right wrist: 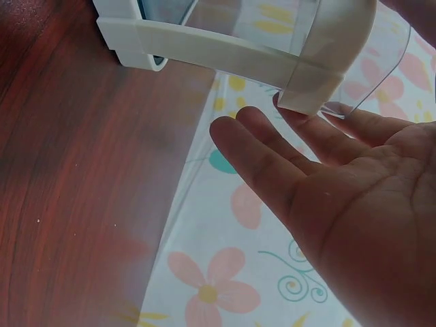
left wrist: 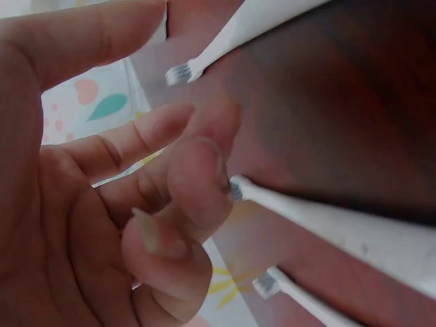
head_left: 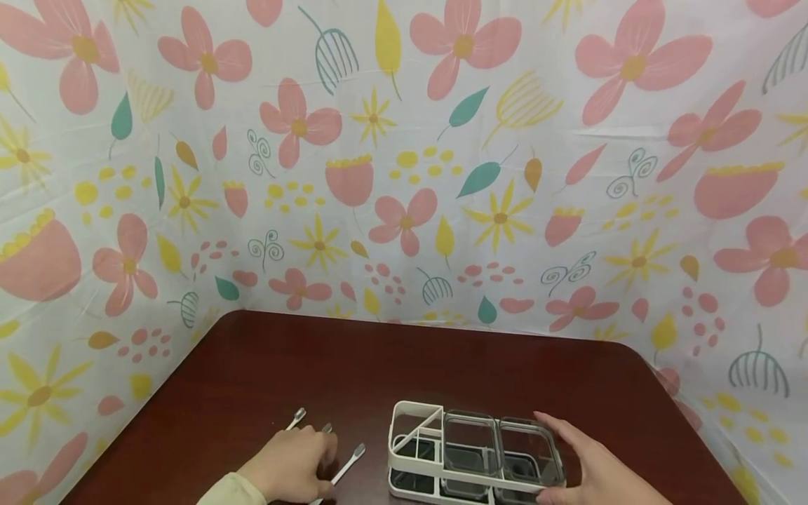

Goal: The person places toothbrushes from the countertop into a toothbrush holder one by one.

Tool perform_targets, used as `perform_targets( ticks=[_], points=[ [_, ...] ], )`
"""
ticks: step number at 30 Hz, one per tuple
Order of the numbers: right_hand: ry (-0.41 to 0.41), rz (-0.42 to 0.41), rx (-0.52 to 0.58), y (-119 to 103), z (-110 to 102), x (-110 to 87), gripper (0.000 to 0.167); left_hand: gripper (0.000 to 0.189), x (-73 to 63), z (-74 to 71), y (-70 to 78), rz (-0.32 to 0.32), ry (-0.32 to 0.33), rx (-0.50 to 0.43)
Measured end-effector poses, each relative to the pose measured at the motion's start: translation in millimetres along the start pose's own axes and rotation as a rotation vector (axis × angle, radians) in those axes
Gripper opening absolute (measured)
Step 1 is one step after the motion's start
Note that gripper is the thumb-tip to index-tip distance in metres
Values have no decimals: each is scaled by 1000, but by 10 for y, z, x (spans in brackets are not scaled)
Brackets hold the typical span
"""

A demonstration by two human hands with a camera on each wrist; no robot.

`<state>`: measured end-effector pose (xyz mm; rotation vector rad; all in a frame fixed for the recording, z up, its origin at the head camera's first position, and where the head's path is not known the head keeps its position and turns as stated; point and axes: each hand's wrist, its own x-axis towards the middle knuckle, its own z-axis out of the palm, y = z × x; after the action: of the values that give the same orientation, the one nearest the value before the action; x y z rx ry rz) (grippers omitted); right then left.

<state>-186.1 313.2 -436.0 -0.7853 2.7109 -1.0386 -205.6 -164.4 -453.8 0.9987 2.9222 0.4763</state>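
Note:
Three white toothbrushes lie on the table: one left (head_left: pixel 298 416), a middle one (left wrist: pixel 327 216) mostly behind the hand, and one right (head_left: pixel 344 466). My left hand (head_left: pixel 287 463) hovers over them, its fingers loosely bent and nothing between them and the thumb. In the left wrist view, the middle brush's head is beside a fingertip; contact is unclear. A white toothbrush holder (head_left: pixel 413 463) carries two clear cups, the left cup (head_left: pixel 470 438) and the right cup (head_left: pixel 529 443). My right hand (head_left: pixel 600 463) holds the holder's right end, thumb in front, fingers behind.
The dark red-brown table (head_left: pixel 353 358) has rounded far corners. A flower-printed cloth (head_left: pixel 404 168) surrounds it at the back and both sides. Divided slots fill the holder's left part, and dark pads show at its base.

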Motion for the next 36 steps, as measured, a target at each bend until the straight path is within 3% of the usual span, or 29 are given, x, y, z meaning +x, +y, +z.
perform_targets(
  ticks=[5, 13, 23, 36],
  points=[
    [-28, 52, 63, -46, -36, -12, 84, 33, 1, 77, 17, 18, 25, 77],
    [-36, 114, 77, -89, -34, -5, 89, 31, 8, 120, 43, -16, -31, 39],
    [19, 60, -8, -129, -17, -21, 89, 30, 8, 134, 84, -25, -37, 38],
    [19, 67, 1, -113, -6, -30, 89, 31, 13, 175, 89, -36, -58, 51]
  ],
)
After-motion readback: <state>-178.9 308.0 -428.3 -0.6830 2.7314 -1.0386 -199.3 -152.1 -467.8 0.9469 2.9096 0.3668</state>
